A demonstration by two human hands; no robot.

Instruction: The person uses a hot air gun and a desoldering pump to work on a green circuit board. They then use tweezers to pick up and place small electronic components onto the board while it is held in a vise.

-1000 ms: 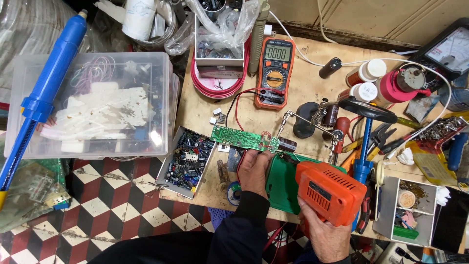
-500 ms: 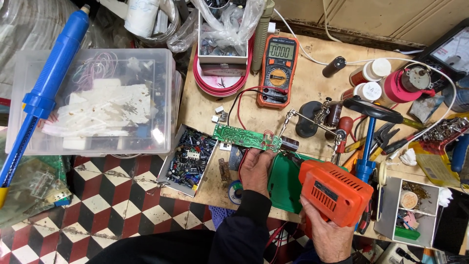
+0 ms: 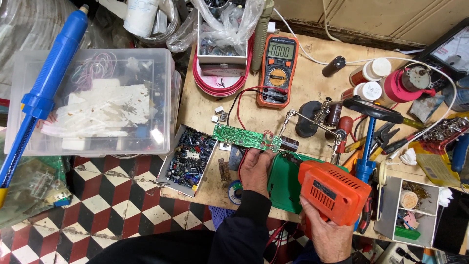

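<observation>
A long green circuit board (image 3: 246, 137) lies across the middle of the wooden bench (image 3: 312, 88). My left hand (image 3: 256, 169) holds its right end from below, fingers curled at the edge. My right hand (image 3: 326, 233) grips the handle of an orange pistol-shaped soldering gun (image 3: 333, 191), whose tip points up-left toward the board's right end. A black cylindrical capacitor (image 3: 289, 143) sits right by that end. Under the gun lies a green pad (image 3: 283, 181).
An orange multimeter (image 3: 278, 69) with red and black leads stands behind the board. A helping-hands stand (image 3: 312, 115), a blue-stemmed magnifier (image 3: 370, 128), a small tray of components (image 3: 189, 157), a clear plastic bin (image 3: 97, 105) and a blue desoldering pump (image 3: 46, 90) surround the work. Checkered floor shows below left.
The view has shifted slightly. The orange soldering gun has edged a little up and left toward the board's right end. My left hand stays on the board.
</observation>
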